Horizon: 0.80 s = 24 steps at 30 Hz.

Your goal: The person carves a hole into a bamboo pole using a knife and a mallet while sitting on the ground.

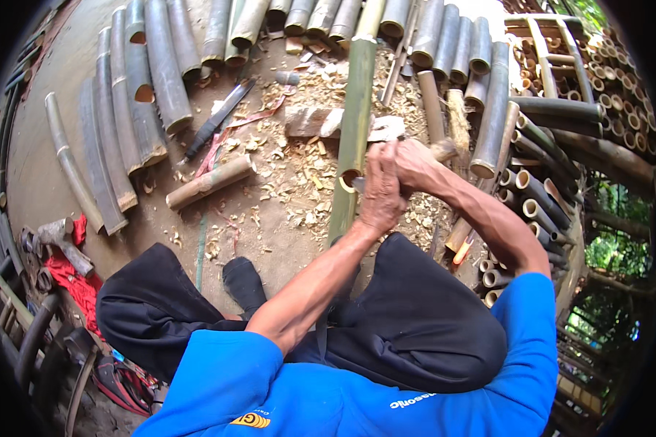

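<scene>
A long green bamboo pole (357, 95) runs away from me between my legs, with an open notch cut in its upper side. My left hand (381, 191) and my right hand (410, 164) are closed together just right of the notch. They grip a bladed hand tool whose short metal tip (358, 185) sits at the notch. What looks like its pale wooden handle end (444, 151) sticks out past my right hand; the middle is hidden by my fingers. Beneath the pole lies a rough wooden block (304, 121), whitish on its right part.
Wood chips (310, 197) litter the ground around the pole. Left of it lie a short bamboo piece (211, 182) and a dark long knife (219, 120). Bamboo tubes (166, 65) line the far side; more bamboo (536, 211) is stacked at right. Red cloth (73, 280) lies at left.
</scene>
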{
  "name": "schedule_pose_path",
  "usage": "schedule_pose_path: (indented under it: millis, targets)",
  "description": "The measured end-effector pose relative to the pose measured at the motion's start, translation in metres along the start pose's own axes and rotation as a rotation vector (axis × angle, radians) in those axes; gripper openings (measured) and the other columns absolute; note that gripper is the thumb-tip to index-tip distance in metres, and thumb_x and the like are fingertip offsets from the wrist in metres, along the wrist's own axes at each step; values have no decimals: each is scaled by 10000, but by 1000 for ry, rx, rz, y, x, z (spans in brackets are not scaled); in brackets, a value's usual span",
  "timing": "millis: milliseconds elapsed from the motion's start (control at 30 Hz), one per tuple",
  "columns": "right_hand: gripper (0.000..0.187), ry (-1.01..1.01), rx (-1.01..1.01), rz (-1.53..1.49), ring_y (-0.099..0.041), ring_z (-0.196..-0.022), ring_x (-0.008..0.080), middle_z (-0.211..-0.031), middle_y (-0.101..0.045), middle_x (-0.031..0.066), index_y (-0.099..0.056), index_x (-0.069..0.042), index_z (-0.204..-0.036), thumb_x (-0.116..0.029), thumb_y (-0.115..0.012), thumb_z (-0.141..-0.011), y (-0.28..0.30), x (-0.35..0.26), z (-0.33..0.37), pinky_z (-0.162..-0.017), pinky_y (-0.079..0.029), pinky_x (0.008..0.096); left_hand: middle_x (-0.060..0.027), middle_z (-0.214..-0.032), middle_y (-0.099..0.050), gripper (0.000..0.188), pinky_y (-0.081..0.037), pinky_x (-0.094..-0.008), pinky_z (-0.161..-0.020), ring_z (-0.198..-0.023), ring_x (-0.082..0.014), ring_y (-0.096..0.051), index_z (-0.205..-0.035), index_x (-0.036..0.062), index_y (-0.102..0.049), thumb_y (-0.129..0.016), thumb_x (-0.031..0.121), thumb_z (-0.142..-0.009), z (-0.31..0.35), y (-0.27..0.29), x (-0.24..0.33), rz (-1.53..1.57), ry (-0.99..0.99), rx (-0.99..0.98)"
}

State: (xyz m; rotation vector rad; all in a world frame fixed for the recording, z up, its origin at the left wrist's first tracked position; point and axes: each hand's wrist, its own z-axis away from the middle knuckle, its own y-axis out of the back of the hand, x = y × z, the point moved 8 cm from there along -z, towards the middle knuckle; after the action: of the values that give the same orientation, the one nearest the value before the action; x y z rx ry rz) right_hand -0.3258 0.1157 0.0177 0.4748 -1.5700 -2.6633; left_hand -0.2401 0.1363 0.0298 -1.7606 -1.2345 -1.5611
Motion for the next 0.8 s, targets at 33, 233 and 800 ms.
schedule_pose_path:
  millis: [33,233,800]
  targets:
    - [336,-6,-95,68,-701,-867,367,-976,-689,169,-607,-59,-1121,-246,-692,-855,-22,6,-1,-660,-562,477,-278,-1475,-354,970,-361,-519,-1198,-1415,-478,-389,-1589,29,-253,-736,-77,-755,5,1,-1,-10,51,-10]
    - [490,-44,-13,-201,-694,-930,424,-1001,-704,222,-633,-61,-1171,-229,-791,-739,-32,-8,31,-712,-564,514,-322,-1508,-318,1056,-445,-546,-1118,-1334,-557,-452,-1614,131,-235,-677,-127,-690,8,7,13,-17,75,-176]
    - [495,-387,172,-2563,-689,-786,251,-978,-708,157,-631,27,-1187,-395,-378,-1135,-116,-136,20,-700,-583,395,-273,-1006,-681,530,-574,-502,-817,-942,-422,-716,-1205,-22,-495,-746,178,-783,77,174,7,-716,491,-834]
